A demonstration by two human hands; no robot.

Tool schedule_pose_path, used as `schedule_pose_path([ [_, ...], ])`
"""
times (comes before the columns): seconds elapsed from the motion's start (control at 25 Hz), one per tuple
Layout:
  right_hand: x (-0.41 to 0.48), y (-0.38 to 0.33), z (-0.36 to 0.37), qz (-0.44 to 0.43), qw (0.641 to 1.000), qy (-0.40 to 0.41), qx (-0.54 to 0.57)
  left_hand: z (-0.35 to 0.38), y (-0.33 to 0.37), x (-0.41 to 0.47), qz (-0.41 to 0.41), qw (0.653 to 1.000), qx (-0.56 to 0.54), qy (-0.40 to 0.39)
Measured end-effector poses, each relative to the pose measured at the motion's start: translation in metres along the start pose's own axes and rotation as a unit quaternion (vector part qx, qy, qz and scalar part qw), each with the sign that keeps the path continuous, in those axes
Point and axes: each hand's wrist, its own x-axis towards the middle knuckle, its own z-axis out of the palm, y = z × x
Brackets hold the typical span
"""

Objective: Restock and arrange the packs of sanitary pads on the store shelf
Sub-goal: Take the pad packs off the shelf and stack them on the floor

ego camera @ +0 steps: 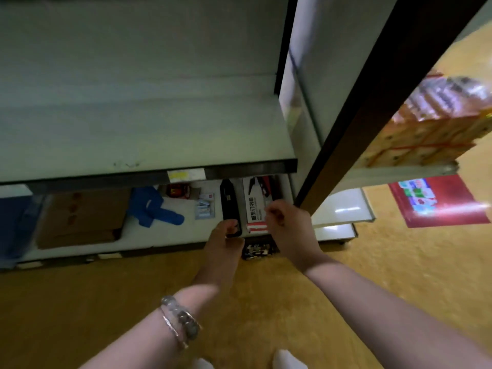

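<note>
Silver beaded bracelets (181, 322) circle the left wrist; the left hand (222, 239) grips a long black plastic tool (229, 203); the right hand (286, 222) (fingers curled, hold unclear) sits beside a white-and-red cardboard box (254, 209).

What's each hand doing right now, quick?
Left hand: grips the near end of the black tool.
Right hand: fingers curled at the white box; grip cannot be told.

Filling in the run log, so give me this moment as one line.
stage: hands at bottom shelf | left hand: grips black tool | right hand: curled over white-red box, grip unclear
</note>
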Motion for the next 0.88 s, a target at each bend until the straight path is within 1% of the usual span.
schedule_pose_path([
  [0.04,-0.002,-0.024,-0.021,-0.005,1.0,0.011,0.01,-0.011,0.026,-0.014,0.019,1.0,0.005,0.013],
  [0.12,-0.003,-0.064,-0.057,-0.002,0.998,0.036,0.044,-0.028,0.071,-0.036,0.051,0.999,0.001,0.014],
  [0.2,-0.004,-0.103,-0.096,-0.027,0.994,0.06,0.091,-0.043,0.116,-0.06,0.083,0.996,-0.021,0.015],
  [0.28,-0.008,-0.139,-0.135,-0.092,0.983,0.09,0.129,-0.054,0.155,-0.084,0.122,0.991,-0.034,0.035],
  [0.36,-0.01,-0.17,-0.171,-0.166,0.965,0.117,0.168,-0.063,0.187,-0.104,0.156,0.985,-0.059,0.05],
  [0.48,-0.008,-0.207,-0.216,-0.224,0.943,0.126,0.211,-0.068,0.223,-0.124,0.189,0.976,-0.088,0.058],
  [0.6,-0.007,-0.236,-0.249,-0.264,0.93,0.13,0.219,-0.071,0.261,-0.134,0.225,0.964,-0.11,0.093],
  [0.72,0.003,-0.256,-0.257,-0.265,0.931,0.116,0.221,-0.077,0.293,-0.13,0.254,0.951,-0.131,0.119],
  [0.88,0.034,-0.275,-0.246,-0.22,0.947,0.115,0.202,-0.093,0.318,-0.1,0.257,0.949,-0.122,0.137],
])
